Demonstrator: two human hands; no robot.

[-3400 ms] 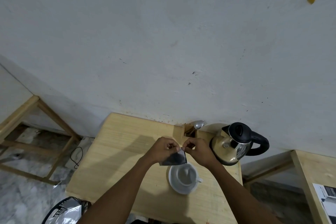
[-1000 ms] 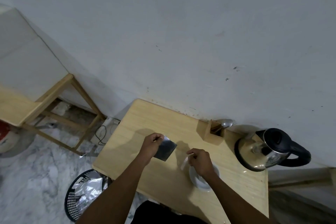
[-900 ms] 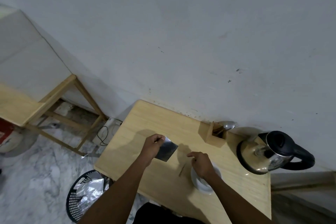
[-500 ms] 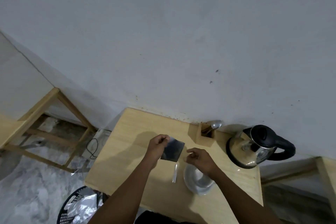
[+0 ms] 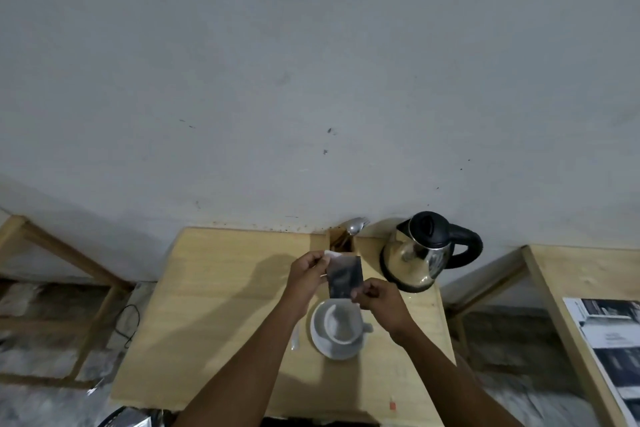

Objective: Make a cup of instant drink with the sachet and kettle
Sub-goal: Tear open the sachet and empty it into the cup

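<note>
A dark foil sachet (image 5: 344,274) is held upright above the white cup (image 5: 341,322), which stands on a white saucer (image 5: 325,347). My left hand (image 5: 307,273) pinches the sachet's upper left corner. My right hand (image 5: 375,299) grips its lower right corner. A thin torn-off strip (image 5: 295,337) lies on the wooden table (image 5: 221,305) left of the saucer. The steel kettle (image 5: 417,253) with a black lid and handle stands at the table's back right.
A wooden holder (image 5: 341,242) with a metal spoon (image 5: 356,226) sits against the wall behind the sachet. A second wooden table with printed sheets (image 5: 613,350) is to the right. A wooden frame (image 5: 52,246) stands left, a black basket (image 5: 128,419) below.
My right hand dropped the torn strip on the table left of the saucer and came back to the sachet. The sachet moved right, over the cup. The camera turned back to the right.
</note>
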